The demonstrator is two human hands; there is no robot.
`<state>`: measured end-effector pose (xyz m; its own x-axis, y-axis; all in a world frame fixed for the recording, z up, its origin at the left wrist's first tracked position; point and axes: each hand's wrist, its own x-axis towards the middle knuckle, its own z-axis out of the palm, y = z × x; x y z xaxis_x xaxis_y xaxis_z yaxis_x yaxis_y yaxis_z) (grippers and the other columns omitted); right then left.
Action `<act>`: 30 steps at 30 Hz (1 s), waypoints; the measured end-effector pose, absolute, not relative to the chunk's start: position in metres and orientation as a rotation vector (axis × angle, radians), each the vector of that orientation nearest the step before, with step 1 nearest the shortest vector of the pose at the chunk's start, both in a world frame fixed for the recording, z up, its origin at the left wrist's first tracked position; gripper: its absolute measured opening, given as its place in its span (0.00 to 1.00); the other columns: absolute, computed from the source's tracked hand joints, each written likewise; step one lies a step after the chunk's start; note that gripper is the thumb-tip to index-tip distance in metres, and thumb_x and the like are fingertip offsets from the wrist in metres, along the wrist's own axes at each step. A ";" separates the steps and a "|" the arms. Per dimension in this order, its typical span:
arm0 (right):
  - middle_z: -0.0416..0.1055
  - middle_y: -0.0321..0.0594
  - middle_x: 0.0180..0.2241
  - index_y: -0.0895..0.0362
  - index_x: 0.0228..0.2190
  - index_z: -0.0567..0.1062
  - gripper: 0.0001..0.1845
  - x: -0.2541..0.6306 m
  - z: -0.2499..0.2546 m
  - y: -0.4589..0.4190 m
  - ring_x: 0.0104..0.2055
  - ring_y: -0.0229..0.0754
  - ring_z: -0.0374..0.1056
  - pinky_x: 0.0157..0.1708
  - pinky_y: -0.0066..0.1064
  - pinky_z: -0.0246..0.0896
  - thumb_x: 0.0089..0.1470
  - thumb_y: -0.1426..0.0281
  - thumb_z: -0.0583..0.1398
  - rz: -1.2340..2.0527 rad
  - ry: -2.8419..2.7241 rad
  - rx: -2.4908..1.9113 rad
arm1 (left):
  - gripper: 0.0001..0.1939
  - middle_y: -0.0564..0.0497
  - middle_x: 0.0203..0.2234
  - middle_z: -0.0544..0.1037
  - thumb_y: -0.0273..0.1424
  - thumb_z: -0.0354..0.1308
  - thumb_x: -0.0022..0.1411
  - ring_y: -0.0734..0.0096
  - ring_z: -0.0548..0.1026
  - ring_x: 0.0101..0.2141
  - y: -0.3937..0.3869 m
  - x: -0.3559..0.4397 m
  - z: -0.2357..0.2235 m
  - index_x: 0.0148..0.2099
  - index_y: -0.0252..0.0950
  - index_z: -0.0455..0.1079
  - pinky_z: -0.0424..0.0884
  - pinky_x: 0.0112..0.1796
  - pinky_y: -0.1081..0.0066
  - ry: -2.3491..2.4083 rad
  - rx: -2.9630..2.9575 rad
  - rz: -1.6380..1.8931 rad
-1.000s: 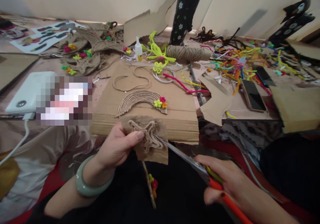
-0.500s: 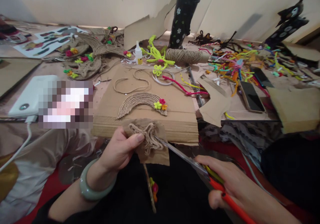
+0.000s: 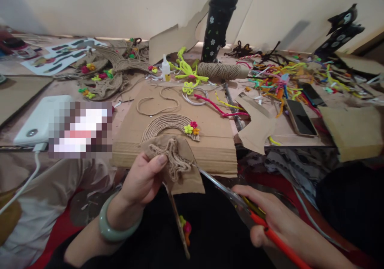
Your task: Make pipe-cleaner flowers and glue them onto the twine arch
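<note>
My left hand (image 3: 147,177) pinches a piece of cardboard (image 3: 189,183) that carries a star-like shape of twine (image 3: 172,161), the thumb lying over the twine. In my right hand (image 3: 270,209) is a pair of scissors (image 3: 222,187) with orange handles. The blade tips touch or lie very near the right edge of the cardboard; whether the blades are apart I cannot tell. Below, on my dark lap, a thin twine-edged piece (image 3: 177,221) with small coloured flowers (image 3: 186,229) shows edge-on. Just beyond my hands, a twine arch (image 3: 168,123) with flowers lies on a cardboard sheet (image 3: 129,129).
A twine roll (image 3: 223,72), a glue bottle (image 3: 165,69) and a black flowered bottle (image 3: 219,25) stand at the back. Coloured pipe cleaners (image 3: 279,81) and phones (image 3: 301,117) lie right. A white power bank (image 3: 39,121) is left. Another person's leg (image 3: 69,189) is below.
The cardboard with the twine shape has turned in my left hand and moved slightly up. The scissor tips have shifted from beside the twine to the cardboard's right edge.
</note>
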<state>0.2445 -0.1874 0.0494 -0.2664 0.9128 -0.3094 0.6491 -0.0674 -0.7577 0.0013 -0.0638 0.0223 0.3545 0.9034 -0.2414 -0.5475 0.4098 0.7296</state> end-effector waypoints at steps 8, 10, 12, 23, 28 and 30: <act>0.75 0.40 0.38 0.52 0.48 0.72 0.32 0.250 0.043 -0.187 0.32 0.42 0.71 0.32 0.28 0.67 0.48 0.45 0.59 1.152 -1.923 -1.669 | 0.14 0.53 0.21 0.80 0.34 0.73 0.40 0.63 0.80 0.29 -0.063 0.006 0.022 0.33 0.36 0.78 0.77 0.40 0.66 0.715 0.575 0.972; 0.75 0.41 0.38 0.52 0.48 0.71 0.33 0.251 0.042 -0.187 0.33 0.43 0.71 0.32 0.29 0.67 0.47 0.44 0.58 1.153 -1.918 -1.657 | 0.14 0.53 0.22 0.80 0.33 0.73 0.41 0.64 0.80 0.29 -0.064 0.005 0.021 0.33 0.36 0.78 0.77 0.39 0.67 0.710 0.574 0.957; 0.75 0.40 0.37 0.52 0.46 0.72 0.33 0.252 0.043 -0.187 0.33 0.43 0.71 0.31 0.28 0.66 0.47 0.43 0.58 1.178 -1.919 -1.648 | 0.14 0.53 0.21 0.80 0.34 0.73 0.41 0.64 0.80 0.29 -0.064 0.004 0.020 0.32 0.36 0.78 0.77 0.39 0.67 0.706 0.573 0.952; 0.71 0.36 0.31 0.53 0.36 0.74 0.22 0.249 0.049 -0.184 0.30 0.40 0.66 0.31 0.27 0.63 0.46 0.50 0.63 1.297 -1.838 -1.675 | 0.13 0.53 0.19 0.79 0.34 0.72 0.42 0.63 0.80 0.28 -0.064 0.004 0.019 0.31 0.35 0.76 0.78 0.37 0.66 0.695 0.608 0.913; 0.71 0.36 0.33 0.52 0.40 0.74 0.27 0.255 0.043 -0.188 0.32 0.41 0.67 0.30 0.27 0.64 0.44 0.47 0.62 1.469 -1.749 -1.606 | 0.14 0.52 0.17 0.78 0.35 0.72 0.41 0.64 0.79 0.24 -0.063 0.003 0.020 0.31 0.35 0.77 0.78 0.35 0.67 0.656 0.615 0.849; 0.70 0.36 0.33 0.52 0.42 0.73 0.27 0.257 0.042 -0.189 0.31 0.40 0.66 0.30 0.27 0.64 0.44 0.48 0.63 1.483 -1.756 -1.590 | 0.13 0.53 0.17 0.78 0.35 0.72 0.42 0.67 0.78 0.22 -0.063 0.004 0.020 0.31 0.35 0.78 0.78 0.33 0.68 0.642 0.612 0.836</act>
